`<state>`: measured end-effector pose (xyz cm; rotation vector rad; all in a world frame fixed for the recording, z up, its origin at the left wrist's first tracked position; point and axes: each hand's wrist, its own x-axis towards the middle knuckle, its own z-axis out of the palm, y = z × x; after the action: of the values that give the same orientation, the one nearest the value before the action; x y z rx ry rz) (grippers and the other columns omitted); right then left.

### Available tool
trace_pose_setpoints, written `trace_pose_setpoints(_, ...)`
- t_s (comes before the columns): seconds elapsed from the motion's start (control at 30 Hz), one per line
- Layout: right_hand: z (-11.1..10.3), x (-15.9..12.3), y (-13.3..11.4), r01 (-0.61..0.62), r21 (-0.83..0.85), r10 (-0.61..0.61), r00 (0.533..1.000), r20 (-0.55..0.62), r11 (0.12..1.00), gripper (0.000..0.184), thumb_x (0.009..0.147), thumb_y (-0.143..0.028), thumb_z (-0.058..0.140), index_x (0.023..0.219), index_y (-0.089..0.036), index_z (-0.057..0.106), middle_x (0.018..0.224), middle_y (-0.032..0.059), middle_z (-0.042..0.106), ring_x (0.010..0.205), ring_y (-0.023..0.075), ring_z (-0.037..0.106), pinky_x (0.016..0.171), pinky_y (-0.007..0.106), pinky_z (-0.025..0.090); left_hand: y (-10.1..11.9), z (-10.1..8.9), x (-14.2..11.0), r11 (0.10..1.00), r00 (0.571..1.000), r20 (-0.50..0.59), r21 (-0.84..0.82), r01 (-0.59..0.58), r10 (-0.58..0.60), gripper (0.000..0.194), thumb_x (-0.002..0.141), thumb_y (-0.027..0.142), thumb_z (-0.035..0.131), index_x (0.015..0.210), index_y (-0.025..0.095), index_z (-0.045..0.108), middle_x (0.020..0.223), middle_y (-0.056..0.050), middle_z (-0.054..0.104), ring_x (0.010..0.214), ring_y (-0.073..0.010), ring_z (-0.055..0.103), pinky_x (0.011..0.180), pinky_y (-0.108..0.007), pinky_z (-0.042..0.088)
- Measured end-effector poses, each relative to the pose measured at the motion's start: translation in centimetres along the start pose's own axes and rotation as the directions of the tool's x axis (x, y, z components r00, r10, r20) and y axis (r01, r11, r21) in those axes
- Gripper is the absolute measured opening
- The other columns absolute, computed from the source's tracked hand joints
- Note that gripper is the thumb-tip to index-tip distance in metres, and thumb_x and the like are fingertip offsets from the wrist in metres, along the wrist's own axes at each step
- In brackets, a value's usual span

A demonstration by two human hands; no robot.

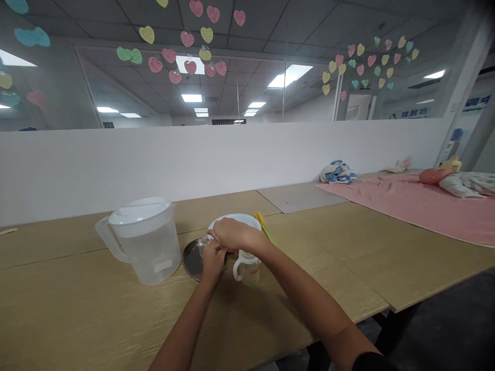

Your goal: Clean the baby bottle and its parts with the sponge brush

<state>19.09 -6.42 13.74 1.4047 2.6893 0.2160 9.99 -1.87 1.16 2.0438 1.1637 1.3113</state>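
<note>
My left hand [214, 258] and my right hand [235, 234] meet above a round metal tray [192, 264], fingers closed together. Whatever lies between the fingertips is too small and covered to make out. Just beyond my right hand is a white bowl [242, 218], partly hidden by it. A clear baby bottle [251, 273] with a white handle and red print stands upright under my right wrist, its top partly hidden. Behind that wrist lies a brush with a yellow head [260, 218] and a green handle.
A large lidded plastic jug [149, 252] stands left of the tray. Farther right, a pink cloth [394, 206] holds a baby doll [436, 176]. A crumpled blue-and-white cloth [337, 172] lies against the white wall [216, 159]. The wooden table's front edge [361, 319] runs at lower right.
</note>
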Motion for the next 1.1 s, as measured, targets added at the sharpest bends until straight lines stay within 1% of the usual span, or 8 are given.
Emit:
trace_pose_setpoints(0.13,0.2,0.3,-0.1,-0.01,0.014,0.009,0.999,0.041,1.0,0.02,0.08,-0.008,0.045,0.089,-0.008,0.062,0.055,0.0074,0.064,0.049,0.0156,0.057,0.049,0.023,0.035,-0.5,0.2,0.0,0.999,0.999,-0.015,-0.009,0.034,-0.034,0.026,0.067,0.024,0.044,0.055,0.019,0.066,0.066,-0.005,0.068,0.077,-0.0225,0.061,0.069,-0.031,0.045)
trace_pose_setpoints(0.3,0.5,0.6,0.4,-0.023,0.052,0.018,0.995,0.101,0.998,0.022,0.078,-0.008,0.043,0.086,-0.009,0.064,0.059,0.0092,0.066,0.045,0.0145,0.055,0.046,0.023,0.034,-0.7,0.4,-0.1,1.0,0.999,-0.033,-0.024,0.014,-0.014,0.027,0.07,0.027,0.044,0.057,0.019,0.067,0.07,-0.005,0.069,0.08,-0.0225,0.061,0.076,-0.033,0.044)
trace_pose_setpoints(0.53,0.9,1.0,1.3,-0.122,0.212,0.076,0.974,0.213,0.97,0.026,0.082,-0.015,0.041,0.078,-0.004,0.064,0.064,0.0144,0.067,0.04,0.0131,0.053,0.044,0.023,0.037,-1.2,0.5,0.1,0.998,0.999,-0.036,-0.06,-0.014,0.011,0.028,0.073,0.032,0.046,0.061,0.018,0.068,0.072,-0.005,0.07,0.079,-0.0212,0.06,0.077,-0.033,0.043)
trace_pose_setpoints(0.63,0.9,0.9,1.4,-0.145,0.211,0.096,0.969,0.225,0.967,0.022,0.079,-0.015,0.045,0.079,-0.005,0.065,0.066,0.0138,0.068,0.04,0.0131,0.052,0.044,0.024,0.036,-1.6,0.7,0.3,0.997,0.998,-0.057,-0.065,-0.035,0.032,0.027,0.072,0.033,0.047,0.062,0.018,0.068,0.073,-0.005,0.069,0.077,-0.0208,0.059,0.074,-0.031,0.042)
trace_pose_setpoints(0.77,1.0,1.2,1.5,-0.243,0.204,0.187,0.948,0.256,0.948,0.023,0.076,-0.017,0.045,0.076,-0.008,0.066,0.067,0.011,0.069,0.042,0.0123,0.052,0.047,0.024,0.037,-1.7,0.7,0.2,0.996,0.998,-0.042,-0.074,-0.046,0.043,0.029,0.074,0.034,0.046,0.061,0.018,0.067,0.074,-0.005,0.069,0.077,-0.0208,0.058,0.074,-0.031,0.041)
trace_pose_setpoints(0.93,1.4,1.8,1.9,-0.291,0.234,0.229,0.938,0.26,0.928,0.027,0.077,-0.024,0.044,0.073,-0.01,0.067,0.066,0.0097,0.069,0.053,0.0146,0.057,0.051,0.023,0.037,-1.6,0.6,0.1,0.993,0.998,-0.037,-0.11,-0.048,0.044,0.031,0.073,0.035,0.047,0.061,0.017,0.068,0.075,-0.007,0.07,0.08,-0.0226,0.06,0.078,-0.033,0.041)
trace_pose_setpoints(1.0,1.4,1.7,2.1,-0.275,0.251,0.21,0.944,0.256,0.928,0.03,0.076,-0.029,0.045,0.067,-0.01,0.067,0.065,0.0097,0.068,0.054,0.0148,0.057,0.051,0.023,0.037,-1.8,0.7,0.2,0.99,0.998,-0.053,-0.134,-0.046,0.04,0.028,0.071,0.032,0.047,0.06,0.017,0.068,0.074,-0.007,0.07,0.08,-0.0232,0.06,0.078,-0.034,0.042)
trace_pose_setpoints(1.1,0.9,1.0,2.2,-0.156,0.332,0.098,0.978,0.186,0.93,0.036,0.077,-0.039,0.046,0.067,-0.01,0.066,0.063,0.0076,0.067,0.049,0.0121,0.053,0.049,0.023,0.035,-2.2,0.8,0.4,0.986,0.997,-0.081,-0.166,-0.007,-0.006,0.026,0.069,0.03,0.047,0.06,0.017,0.067,0.072,-0.007,0.07,0.078,-0.0238,0.062,0.076,-0.034,0.043)
